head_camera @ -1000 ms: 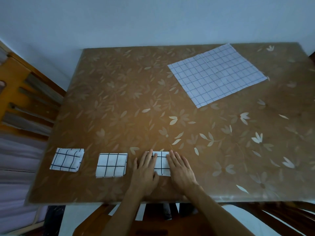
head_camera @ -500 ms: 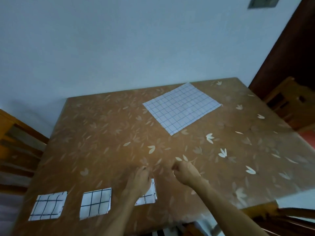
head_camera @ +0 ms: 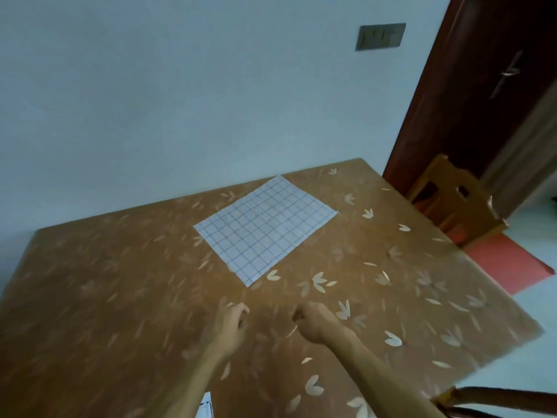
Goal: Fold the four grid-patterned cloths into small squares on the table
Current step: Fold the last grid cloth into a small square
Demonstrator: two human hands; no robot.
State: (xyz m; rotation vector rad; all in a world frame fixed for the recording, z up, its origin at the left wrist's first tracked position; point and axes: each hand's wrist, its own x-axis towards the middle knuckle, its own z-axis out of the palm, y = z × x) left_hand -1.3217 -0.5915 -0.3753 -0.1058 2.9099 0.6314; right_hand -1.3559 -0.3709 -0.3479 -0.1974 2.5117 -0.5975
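One unfolded white cloth with a thin blue grid [head_camera: 265,227] lies flat at the far middle of the brown leaf-patterned table [head_camera: 105,297]. Both my hands hover over the table just short of it, holding nothing. My left hand [head_camera: 230,322] has its fingers loosely curled. My right hand [head_camera: 313,322] is closed in a loose fist. A white corner of a folded cloth [head_camera: 206,407] peeks out beside my left forearm at the bottom edge. The other folded cloths are out of view.
A wooden chair [head_camera: 455,200] stands beyond the table's right side, by a dark door [head_camera: 482,79]. Another chair's curved back [head_camera: 494,401] shows at the bottom right. The wall runs right behind the table's far edge.
My head has tilted up, so the folded squares have dropped out of view. Both hands have left the third folded cloth and moved forward toward the unfolded one.
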